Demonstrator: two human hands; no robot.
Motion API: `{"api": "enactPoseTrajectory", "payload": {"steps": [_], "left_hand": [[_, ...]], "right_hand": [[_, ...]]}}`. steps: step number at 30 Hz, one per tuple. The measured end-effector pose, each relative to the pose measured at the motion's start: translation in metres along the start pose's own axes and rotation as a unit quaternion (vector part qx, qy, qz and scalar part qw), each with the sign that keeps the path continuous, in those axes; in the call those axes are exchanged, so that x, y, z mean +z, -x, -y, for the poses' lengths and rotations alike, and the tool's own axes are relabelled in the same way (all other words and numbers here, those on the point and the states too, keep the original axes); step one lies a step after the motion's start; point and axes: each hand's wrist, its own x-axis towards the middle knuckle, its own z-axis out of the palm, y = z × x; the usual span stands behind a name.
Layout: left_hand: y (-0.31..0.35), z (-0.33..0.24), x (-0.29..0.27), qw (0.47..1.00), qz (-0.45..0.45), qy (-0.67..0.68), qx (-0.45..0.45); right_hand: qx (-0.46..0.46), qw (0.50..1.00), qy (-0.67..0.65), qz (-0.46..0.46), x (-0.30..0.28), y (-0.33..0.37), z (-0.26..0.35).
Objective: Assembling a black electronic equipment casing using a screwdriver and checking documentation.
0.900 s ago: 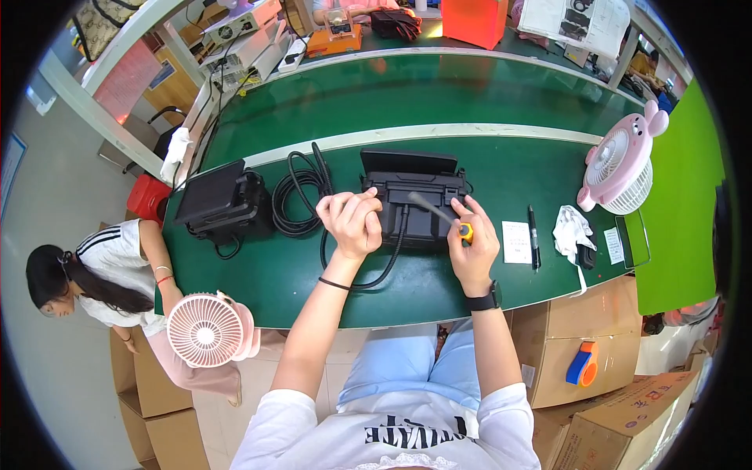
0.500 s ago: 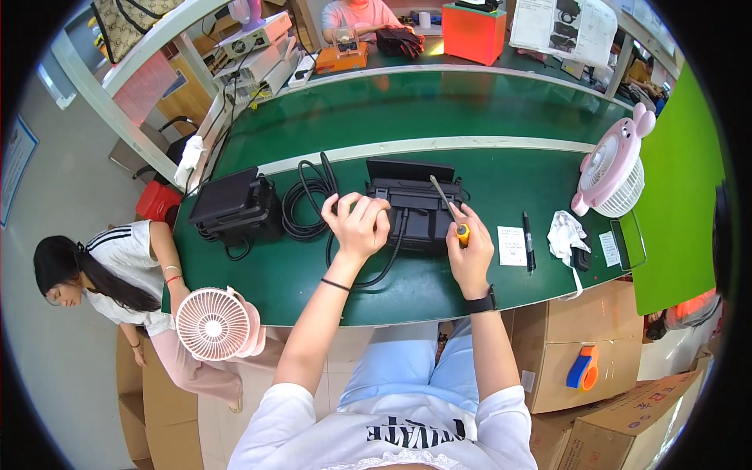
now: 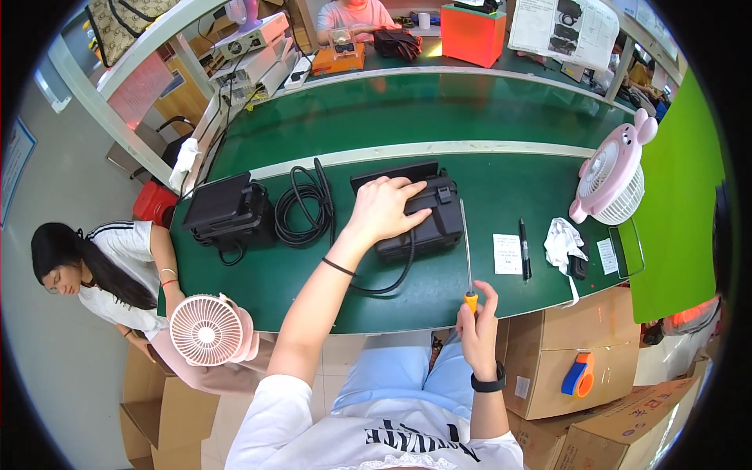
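At the middle left of the frame, another black box point(image 3: 219, 210) and a coil of cable point(image 3: 291, 233) lie on the green surface point(image 3: 509, 188). To the right of them, at the centre of the frame, stands the main box point(image 3: 427, 231). It appears to be a hard plastic case, so I judge it stiff, not very fragile, perhaps a little slippery, and moderately heavy. The safest hold is probably by its two side walls. The thin black panel point(image 3: 403, 171) at its back and the loose cable point(image 3: 380, 293) in front look like poor places for lifting. Right of this box is a screwdriver point(image 3: 468, 262), which should be light and rigid; the yellow handle is the natural place to take it, and the metal tip could scratch the plastic.

The left forearm rises from the lower middle and leans to the right. The left hand point(image 3: 388, 210) lies over the top of the main box with spread fingers, the thumb near its front; whether it really grips or only presses, I cannot tell. The right forearm is almost vertical in the lower right. The right hand point(image 3: 478, 325) grasps the screwdriver by its handle, with the shaft pointing upward in the frame, its tip just beside the box.
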Motion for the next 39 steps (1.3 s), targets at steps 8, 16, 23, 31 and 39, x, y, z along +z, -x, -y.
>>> {"api": "enactPoseTrajectory", "payload": {"steps": [8,16,23,31,39], "left_hand": [[0.001,-0.009,0.017,0.995,-0.094,-0.013,-0.023],[0.003,-0.002,0.023,0.988,-0.126,0.081,-0.036],[0.003,-0.001,0.025,0.985,-0.138,0.094,-0.038],[0.004,0.001,0.024,0.984,-0.141,0.108,-0.029],[0.005,0.0,0.024,0.98,-0.132,0.127,-0.075]], "right_hand": [[-0.151,0.958,0.238,-0.05,0.0,0.01,0.017],[-0.114,0.966,0.22,-0.08,0.001,0.008,0.021],[-0.24,0.913,0.305,-0.123,0.009,0.007,0.021],[-0.214,0.94,0.254,-0.081,0.012,0.01,0.021],[-0.186,0.957,0.212,-0.07,0.01,0.017,0.039]]}}
